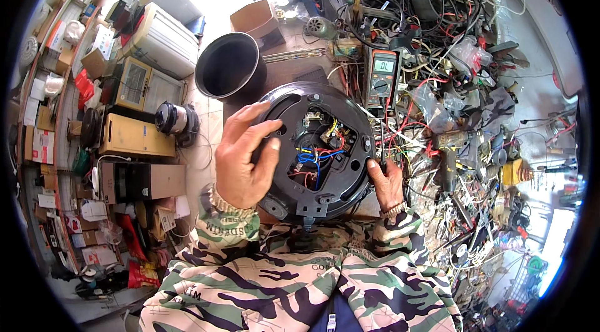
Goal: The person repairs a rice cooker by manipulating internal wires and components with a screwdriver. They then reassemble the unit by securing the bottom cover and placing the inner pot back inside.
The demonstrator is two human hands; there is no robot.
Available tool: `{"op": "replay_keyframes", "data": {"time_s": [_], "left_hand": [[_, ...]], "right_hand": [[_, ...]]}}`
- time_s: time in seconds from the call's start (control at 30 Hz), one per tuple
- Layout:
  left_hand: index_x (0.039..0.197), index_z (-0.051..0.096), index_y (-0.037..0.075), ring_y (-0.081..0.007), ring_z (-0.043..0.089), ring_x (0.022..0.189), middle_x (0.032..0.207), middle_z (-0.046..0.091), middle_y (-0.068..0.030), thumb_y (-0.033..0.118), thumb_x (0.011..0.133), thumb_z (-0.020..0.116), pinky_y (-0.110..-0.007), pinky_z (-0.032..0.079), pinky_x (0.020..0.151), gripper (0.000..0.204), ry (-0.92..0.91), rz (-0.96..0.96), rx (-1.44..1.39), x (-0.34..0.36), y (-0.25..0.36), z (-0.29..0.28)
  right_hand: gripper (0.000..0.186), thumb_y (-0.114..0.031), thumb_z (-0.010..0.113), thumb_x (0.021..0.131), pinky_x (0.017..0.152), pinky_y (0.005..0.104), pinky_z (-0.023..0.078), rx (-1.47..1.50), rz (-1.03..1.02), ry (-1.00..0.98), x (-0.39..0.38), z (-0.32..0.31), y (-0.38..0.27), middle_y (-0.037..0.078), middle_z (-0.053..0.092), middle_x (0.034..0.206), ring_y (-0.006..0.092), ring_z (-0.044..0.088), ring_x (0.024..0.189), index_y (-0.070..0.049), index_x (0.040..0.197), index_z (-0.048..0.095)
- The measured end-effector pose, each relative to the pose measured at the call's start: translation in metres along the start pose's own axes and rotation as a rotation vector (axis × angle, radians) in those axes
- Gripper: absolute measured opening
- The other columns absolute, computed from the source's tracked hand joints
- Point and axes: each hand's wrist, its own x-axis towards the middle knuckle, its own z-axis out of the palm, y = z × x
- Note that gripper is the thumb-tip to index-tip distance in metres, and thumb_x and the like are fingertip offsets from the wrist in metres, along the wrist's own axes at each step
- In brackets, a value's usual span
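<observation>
A round black appliance base (294,201) sits before me, its middle opening showing yellow, red and blue wires (315,157) and small electrical parts. My left hand (244,160) is over its left rim with fingers apart and slightly bent, seeming to touch it. On the right side, my right hand (387,185) grips the rim, thumb on top and some fingers hidden. Just beyond sits a multimeter (381,72) with leads running down past that hand. An empty black pot (226,63) stands to the upper left of the base.
Tangled cables, tools and scrap (456,32) crowd the right side. A cardboard box (253,19) sits beyond the pot. On the left are shelves of boxes (44,144), stacked appliances (134,135) and a small cylindrical machine (176,120) on the floor.
</observation>
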Motion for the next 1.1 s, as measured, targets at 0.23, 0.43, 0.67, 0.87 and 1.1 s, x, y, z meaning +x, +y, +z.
{"op": "replay_keyframes", "data": {"time_s": [0.23, 0.43, 0.67, 0.87, 1.1], "left_hand": [[0.147, 0.064, 0.006, -0.0438, 0.052, 0.145, 0.151, 0.061, -0.0205, 0.016, 0.088, 0.082, -0.053, 0.043, 0.123, 0.063, -0.174, -0.05, 0.31, 0.006, -0.01, 0.038], [0.148, 0.064, 0.007, -0.0434, 0.053, 0.145, 0.151, 0.063, -0.0185, 0.016, 0.086, 0.084, -0.052, 0.043, 0.123, 0.065, -0.163, -0.069, 0.313, 0.005, -0.01, 0.036], [0.145, 0.066, 0.007, -0.0427, 0.054, 0.144, 0.15, 0.064, -0.0179, 0.018, 0.085, 0.085, -0.053, 0.044, 0.122, 0.065, -0.157, -0.074, 0.291, 0.007, -0.01, 0.035], [0.145, 0.066, 0.007, -0.0431, 0.054, 0.143, 0.149, 0.065, -0.0179, 0.019, 0.085, 0.085, -0.054, 0.043, 0.121, 0.065, -0.148, -0.078, 0.294, 0.003, -0.012, 0.034], [0.145, 0.067, 0.007, -0.0432, 0.055, 0.144, 0.143, 0.07, -0.0167, 0.02, 0.085, 0.086, -0.055, 0.043, 0.121, 0.064, -0.174, -0.06, 0.316, 0.009, -0.01, 0.035]], "right_hand": [[0.051, -0.047, 0.068, 0.107, 0.071, 0.049, 0.05, -0.186, -0.012, -0.04, -0.002, -0.018, -0.017, 0.029, 0.062, 0.076, 0.0489, 0.057, 0.072, 0.004, 0.101, 0.064], [0.021, -0.01, 0.07, 0.099, 0.067, 0.0472, 0.053, -0.374, -0.302, -0.057, -0.024, -0.036, -0.092, 0.023, 0.065, 0.089, 0.0402, 0.066, 0.073, 0.004, 0.114, 0.067], [0.042, -0.003, 0.08, 0.09, 0.068, 0.0442, 0.06, -0.395, -0.482, -0.122, -0.039, -0.01, -0.114, 0.019, 0.071, 0.106, 0.0344, 0.074, 0.081, -0.003, 0.131, 0.069], [0.038, -0.004, 0.08, 0.09, 0.072, 0.0446, 0.063, -0.469, -0.65, -0.051, -0.038, 0.01, -0.115, 0.018, 0.068, 0.116, 0.0379, 0.075, 0.089, -0.005, 0.127, 0.072], [0.043, -0.007, 0.08, 0.089, 0.064, 0.0469, 0.062, -0.631, -0.635, -0.068, -0.042, 0.023, -0.125, 0.017, 0.066, 0.118, 0.0366, 0.074, 0.078, -0.007, 0.131, 0.073]]}}
